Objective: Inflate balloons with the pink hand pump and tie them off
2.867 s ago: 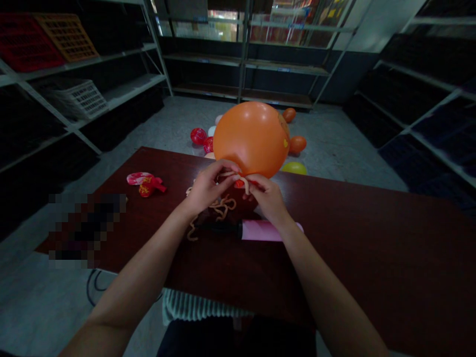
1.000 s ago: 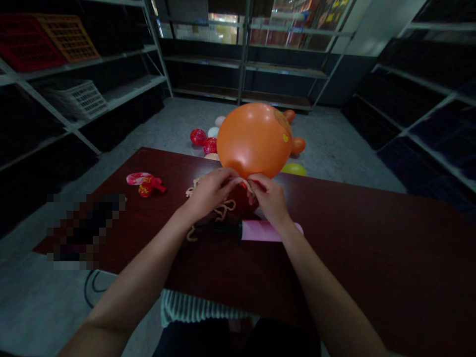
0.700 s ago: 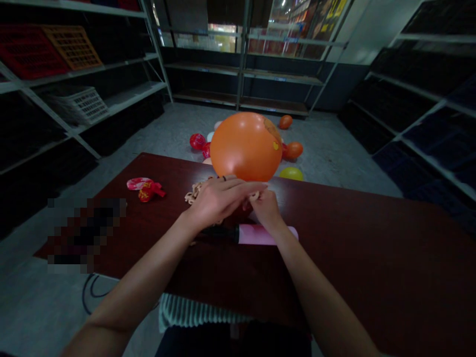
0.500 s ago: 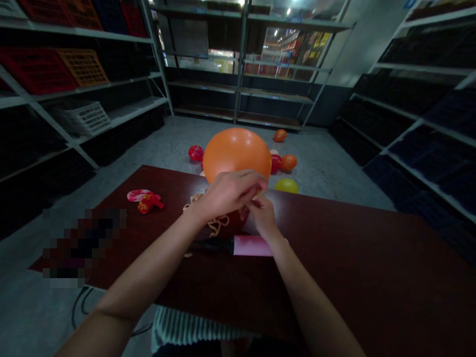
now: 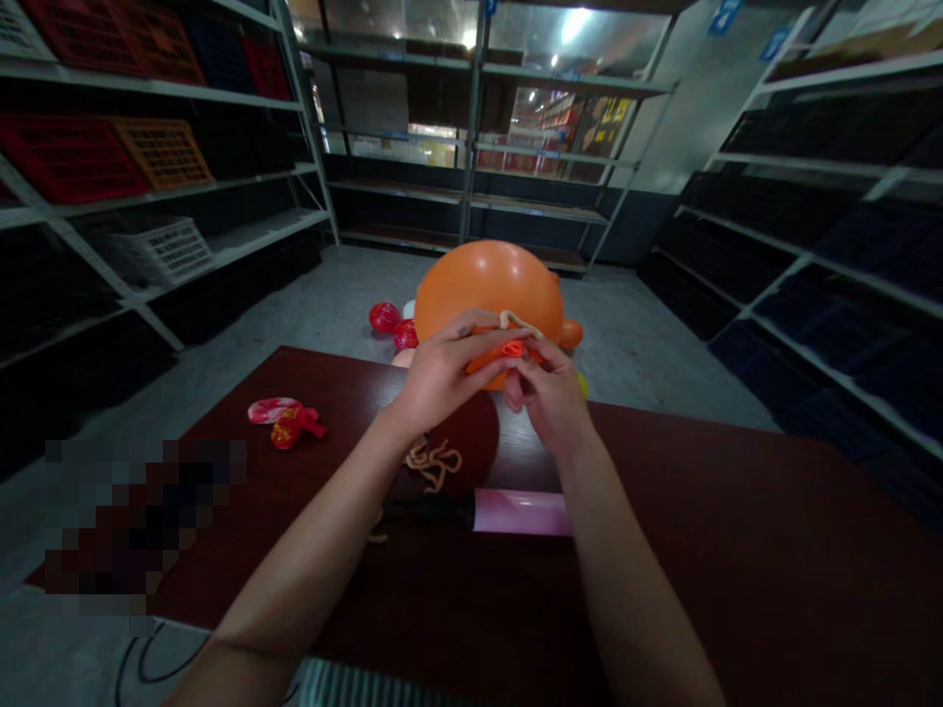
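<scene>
A blown-up orange balloon (image 5: 486, 285) floats above the far edge of the dark red table (image 5: 737, 550), held by its neck. My left hand (image 5: 442, 378) is closed on the neck from the left. My right hand (image 5: 549, 398) pinches the neck's rolled lip from the right. A beige rubber band (image 5: 520, 322) loops over the neck above my fingers. Below my hands, a small heap of beige rubber bands (image 5: 433, 462) lies on the table. A pink hand pump (image 5: 516, 512) with a black handle lies near my right wrist.
Flat pink and red uninflated balloons (image 5: 284, 420) lie on the table's left part. Several inflated balloons (image 5: 387, 318) rest on the grey floor beyond the table. Metal shelving lines both sides and the back; crates (image 5: 158, 245) sit on the left shelves.
Both hands have lifted the balloon's neck up off the table. The camera has tilted upward, showing more of the shelves. A rubber band now loops over the neck.
</scene>
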Demonstrator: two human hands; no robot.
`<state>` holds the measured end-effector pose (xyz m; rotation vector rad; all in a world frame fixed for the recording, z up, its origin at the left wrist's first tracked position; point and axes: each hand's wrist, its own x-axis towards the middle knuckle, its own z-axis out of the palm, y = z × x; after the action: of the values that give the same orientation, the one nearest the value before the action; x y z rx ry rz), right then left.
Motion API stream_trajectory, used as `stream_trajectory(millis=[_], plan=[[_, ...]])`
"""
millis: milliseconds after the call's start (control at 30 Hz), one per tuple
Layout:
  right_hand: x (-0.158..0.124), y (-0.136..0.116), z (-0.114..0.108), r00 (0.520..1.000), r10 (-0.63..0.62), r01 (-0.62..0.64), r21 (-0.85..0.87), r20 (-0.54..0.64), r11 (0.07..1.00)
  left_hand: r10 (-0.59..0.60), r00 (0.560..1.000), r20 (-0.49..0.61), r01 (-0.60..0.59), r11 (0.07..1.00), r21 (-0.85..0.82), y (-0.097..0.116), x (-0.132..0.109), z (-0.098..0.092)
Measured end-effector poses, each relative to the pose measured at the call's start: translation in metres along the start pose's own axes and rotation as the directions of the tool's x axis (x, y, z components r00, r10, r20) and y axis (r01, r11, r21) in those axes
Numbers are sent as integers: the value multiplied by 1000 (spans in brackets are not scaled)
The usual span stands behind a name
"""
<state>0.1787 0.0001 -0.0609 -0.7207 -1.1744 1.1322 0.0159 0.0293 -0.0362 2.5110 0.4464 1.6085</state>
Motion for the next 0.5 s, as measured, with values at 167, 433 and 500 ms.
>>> stream_trajectory(millis=[167, 433, 500], plan=[[6, -6, 13, 997, 16, -12, -67, 69, 998, -27, 996, -82, 28, 1000, 9, -2, 2, -12], [4, -11, 4, 988, 118, -104, -129, 104, 986, -217, 959, -185, 183, 966, -183, -13, 0, 10], [3, -14, 2, 980, 158, -140, -145, 120, 979, -280, 936, -213, 244, 953, -180, -13, -1, 14]])
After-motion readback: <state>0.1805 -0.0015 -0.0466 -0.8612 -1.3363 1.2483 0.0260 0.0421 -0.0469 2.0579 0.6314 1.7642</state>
